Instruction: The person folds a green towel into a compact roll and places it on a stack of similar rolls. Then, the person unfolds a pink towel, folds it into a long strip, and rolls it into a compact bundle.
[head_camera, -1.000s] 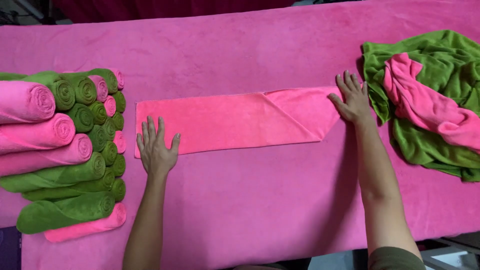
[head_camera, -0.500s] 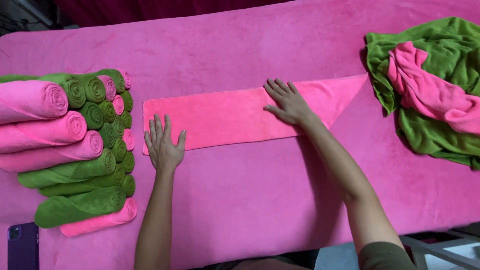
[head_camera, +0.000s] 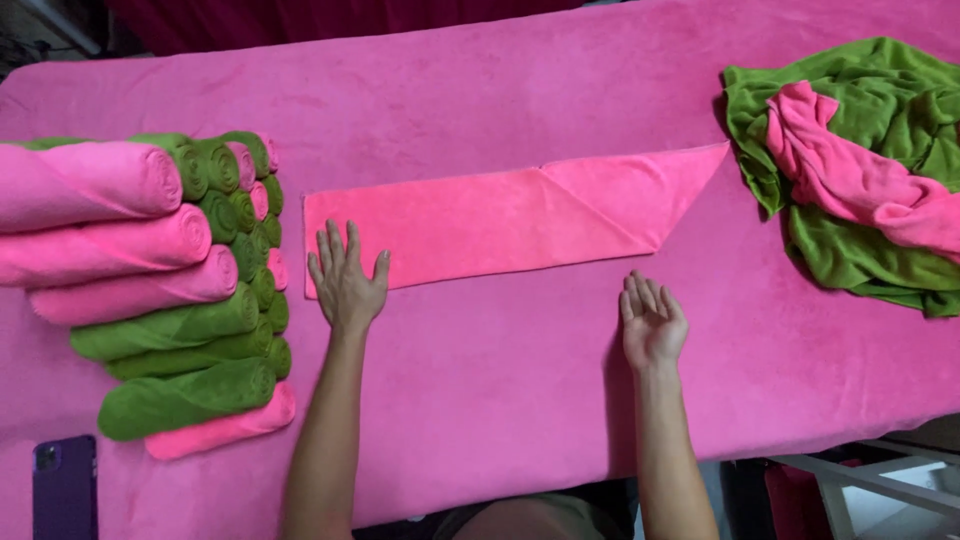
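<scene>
1. Lying flat across the pink table cover (head_camera: 520, 420), a folded pink towel (head_camera: 500, 220) is seen as a long strip w/ its rt end cut at a slant.
2. L hand (head_camera: 345, 280) is pressed palm-down on the strip's L end, fingers spread.
3. R hand (head_camera: 652, 322) is held just below the strip, not touching; fingers open, nothing gripped.
4. Counted: 1 flat towel, 2 hands, 1 stack of rolled towels (head_camera: 160, 290) on the L, pink & green; exact no. can't be told.
5. Loose green towels (head_camera: 870, 150) w/ 1 crumpled pink towel (head_camera: 850, 180) on top are seen far rt.

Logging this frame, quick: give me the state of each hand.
Left hand: open, flat, fingers on the folded pink towel, holding nothing.
Right hand: open, empty, off the towel, over the pink table cover.
</scene>
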